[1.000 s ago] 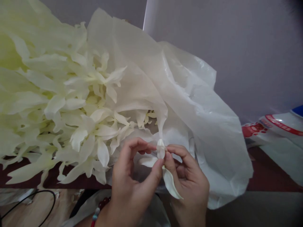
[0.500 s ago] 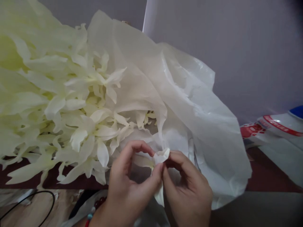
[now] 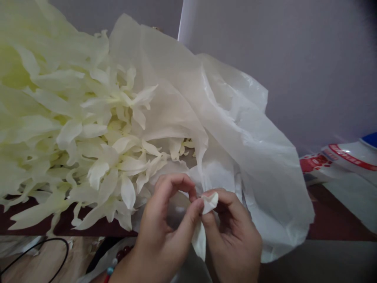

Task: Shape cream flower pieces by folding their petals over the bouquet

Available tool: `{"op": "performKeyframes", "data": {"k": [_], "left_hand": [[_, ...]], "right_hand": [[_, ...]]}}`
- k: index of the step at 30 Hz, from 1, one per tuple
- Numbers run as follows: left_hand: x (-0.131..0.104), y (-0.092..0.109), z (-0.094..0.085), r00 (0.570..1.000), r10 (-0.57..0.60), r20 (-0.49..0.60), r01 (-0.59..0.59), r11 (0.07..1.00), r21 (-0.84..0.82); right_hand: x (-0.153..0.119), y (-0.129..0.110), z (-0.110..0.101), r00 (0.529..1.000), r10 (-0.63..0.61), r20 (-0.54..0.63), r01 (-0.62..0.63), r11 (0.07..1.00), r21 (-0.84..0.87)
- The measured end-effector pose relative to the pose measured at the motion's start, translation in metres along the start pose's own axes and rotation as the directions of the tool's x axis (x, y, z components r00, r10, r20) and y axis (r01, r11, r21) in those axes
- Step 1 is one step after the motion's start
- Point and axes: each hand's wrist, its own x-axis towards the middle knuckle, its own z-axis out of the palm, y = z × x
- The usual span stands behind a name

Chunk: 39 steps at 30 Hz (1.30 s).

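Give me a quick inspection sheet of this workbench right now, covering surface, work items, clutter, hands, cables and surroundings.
Surface: dark red table, mostly covered.
Work items: small white petal piece pinched between both hands; heap of cream petals lying on white wrapping paper.
Clutter: red-and-white printed plastic bags at the right edge.
Hands: left hand and right hand each have a fingertip grip on the petal piece; beaded bracelet on the left wrist.
Cables: black cable looped at lower left.
Surroundings: plain grey wall behind.

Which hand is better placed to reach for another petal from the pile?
Probably left. The left hand sits nearer the petal pile; the right hand pinches the folded petal too.
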Motion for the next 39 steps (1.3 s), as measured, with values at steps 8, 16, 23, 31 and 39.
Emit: {"op": "performKeyframes", "data": {"k": [8,16,23,31,39], "left_hand": [[-0.004,-0.002,-0.002,0.992,0.008,0.124,0.005,0.995,-0.103],[-0.004,0.003,-0.011,0.971,0.083,0.225,-0.08,0.997,-0.024],[-0.003,0.008,-0.013,0.961,0.19,0.203,-0.209,0.975,0.079],[0.008,0.008,-0.02,0.877,0.336,0.344,-0.452,0.82,0.35],[0.005,0.007,-0.019,0.883,0.418,0.213,-0.469,0.776,0.422]], "right_hand": [[0.006,-0.006,0.0,0.963,0.267,-0.033,-0.253,0.939,0.232],[0.005,-0.002,-0.001,0.856,0.479,0.197,-0.508,0.702,0.5],[0.011,0.004,-0.003,0.831,0.514,0.213,-0.539,0.649,0.536],[0.004,0.01,-0.01,0.888,0.373,0.268,-0.459,0.704,0.542],[0.005,0.01,-0.008,0.936,0.294,0.194,-0.351,0.813,0.465]]}}
